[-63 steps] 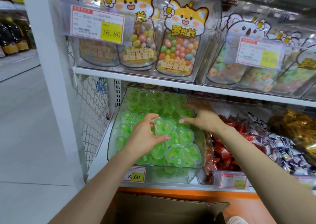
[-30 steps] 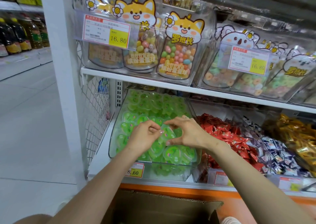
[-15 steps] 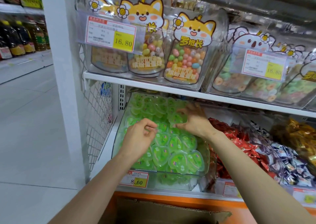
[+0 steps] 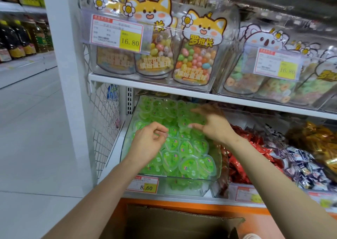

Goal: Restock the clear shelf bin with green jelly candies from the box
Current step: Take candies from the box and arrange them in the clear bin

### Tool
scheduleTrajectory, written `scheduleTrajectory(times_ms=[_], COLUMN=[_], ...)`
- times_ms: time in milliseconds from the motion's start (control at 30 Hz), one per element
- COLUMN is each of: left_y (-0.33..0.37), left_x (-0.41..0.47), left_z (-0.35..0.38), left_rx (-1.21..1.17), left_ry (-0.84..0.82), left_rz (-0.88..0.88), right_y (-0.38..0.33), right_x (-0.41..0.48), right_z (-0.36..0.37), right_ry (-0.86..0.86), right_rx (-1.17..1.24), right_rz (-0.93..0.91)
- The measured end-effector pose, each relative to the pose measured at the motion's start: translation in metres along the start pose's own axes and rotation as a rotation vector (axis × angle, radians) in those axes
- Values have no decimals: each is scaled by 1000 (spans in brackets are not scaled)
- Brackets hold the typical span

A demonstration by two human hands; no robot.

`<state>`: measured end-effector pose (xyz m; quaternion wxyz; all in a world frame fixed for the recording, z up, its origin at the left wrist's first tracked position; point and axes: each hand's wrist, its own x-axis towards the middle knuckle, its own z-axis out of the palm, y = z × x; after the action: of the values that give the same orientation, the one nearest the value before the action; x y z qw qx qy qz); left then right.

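Heart-shaped green jelly candies [image 4: 184, 147] fill the clear shelf bin [image 4: 218, 167] on the lower shelf. My left hand [image 4: 148, 144] hovers over the left middle of the pile, its fingers loosely curled with nothing visible in them. My right hand [image 4: 213, 124] reaches further back over the pile with thumb and fingers spread, the tips touching candies; it is motion-blurred. The open cardboard box [image 4: 173, 224] sits below the shelf at the bottom of the view; its contents are hidden.
The upper shelf [image 4: 164, 88] hangs just above my right hand, carrying clear bins of candy jars. Red wrapped sweets [image 4: 240, 165], blue-white ones [image 4: 300, 165] and gold ones [image 4: 319, 140] lie to the right. A wire mesh panel [image 4: 104, 129] and white post [image 4: 69, 74] stand left.
My right hand moved from the middle of the pile toward the back of the bin. My left hand stayed over the left middle, fingers curling a little.
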<state>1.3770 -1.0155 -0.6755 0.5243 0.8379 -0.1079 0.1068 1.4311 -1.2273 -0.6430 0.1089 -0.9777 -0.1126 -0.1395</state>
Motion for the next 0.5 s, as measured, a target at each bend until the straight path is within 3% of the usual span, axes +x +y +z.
scheduleTrajectory(times_ms=[267,400,500], left_y=[9,-15,-68], left_x=[-62,-113,-147], left_z=[4,29,64], left_rx=[-33,40,201], left_ry=[-187,-345,-559], left_rz=[105,133,8], right_y=[-31,-33,-15], right_x=[-107,-168,-209], right_z=[-18,15,75], right_ry=[-11,-131,-340], right_rx=[417,616,544], right_rz=[-131,-124,-40])
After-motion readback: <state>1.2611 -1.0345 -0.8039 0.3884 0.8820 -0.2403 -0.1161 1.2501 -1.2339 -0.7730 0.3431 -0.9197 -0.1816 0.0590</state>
